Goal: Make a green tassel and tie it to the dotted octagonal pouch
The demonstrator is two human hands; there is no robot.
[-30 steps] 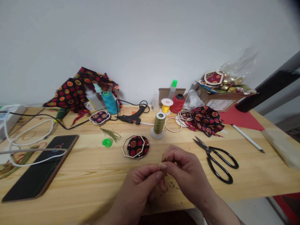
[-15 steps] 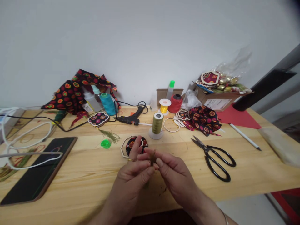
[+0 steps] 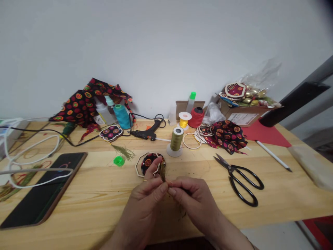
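Pale wall [image 3: 156,52] stands behind the wooden table [image 3: 104,191] on my feed. Starting at the left, a phone [image 3: 47,191] lies under a loop of white cable [image 3: 36,171], with a green cap [image 3: 119,161] farther over. Next comes a round patterned cloth piece [image 3: 148,161], an octagonal frame [image 3: 136,166] resting over it, both partly covered by a raised finger of the left hand [image 3: 145,201]. That hand's thumb and forefinger are pinched on the base of an olive tuft [image 3: 162,172], held above the table in front of the cloth piece. Half a second ago I saw the tuft bunched between both hands; now its strands fan upward clear of the fingers, which I take to mean the left pinch alone steadies it. Behind stands an olive spool [image 3: 177,139]. The right hand [image 3: 197,201] brings thumb and forefinger to the same base, but I can't tell whether they grip anything. Scissors [image 3: 230,169] lie farther right, apart from both hands. The tuft's lower end is hidden, dark bits below the hands are blurred, and both forearms run out of view.
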